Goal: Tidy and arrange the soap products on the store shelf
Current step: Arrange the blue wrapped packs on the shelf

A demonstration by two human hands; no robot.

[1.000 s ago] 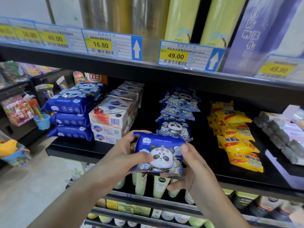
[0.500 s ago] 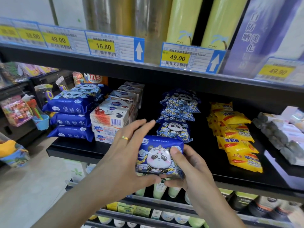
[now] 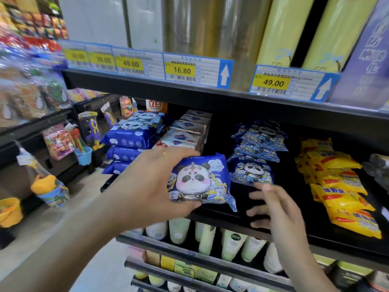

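My left hand (image 3: 151, 186) grips a blue panda-print soap pack (image 3: 200, 180) by its left side, holding it just above the front of the black shelf (image 3: 328, 239). My right hand (image 3: 273, 209) hovers to the right of the pack with fingers spread, touching nothing. Behind it a row of the same small panda packs (image 3: 252, 171) runs toward the back of the shelf. Left of the held pack stand stacked white soap boxes (image 3: 185, 135) and a pile of larger blue panda packs (image 3: 134, 135). Yellow soap packs (image 3: 336, 182) lie in a row at the right.
Price tags (image 3: 183, 70) line the upper shelf edge, with tall yellow and purple boxes above. Pale green bottles (image 3: 233, 243) stand on the shelf below. Hanging toys and a small blue bucket (image 3: 83, 154) are on the left rack. Grey packs (image 3: 379, 167) sit at the far right.
My right hand has let go of the panda pack and drawn away to the right. My left hand alone now holds it, shifted left toward the shelf front. The view has swung left.
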